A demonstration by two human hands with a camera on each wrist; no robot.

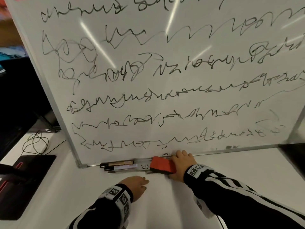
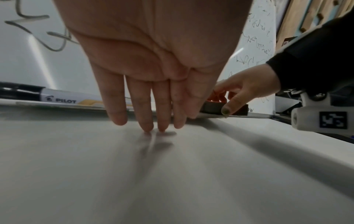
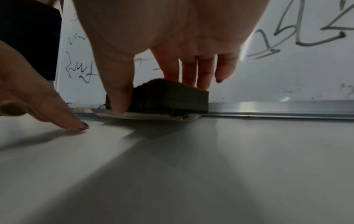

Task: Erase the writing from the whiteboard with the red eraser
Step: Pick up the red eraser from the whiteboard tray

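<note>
My right hand [image 1: 182,164] clamps the red eraser [image 1: 162,165], thumb on the near edge and fingers over the far edge (red top hidden in the wrist views, only dark felt shows). It sits on the whiteboard [image 1: 165,90] tray beside the markers [image 1: 118,165]. Left hand [image 1: 134,183] is relaxed, fingertips on the desk [image 1: 165,204].

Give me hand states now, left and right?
Left hand: open, fingertips resting on the table, holding nothing.
Right hand: gripping the red eraser at the whiteboard's tray.
</note>
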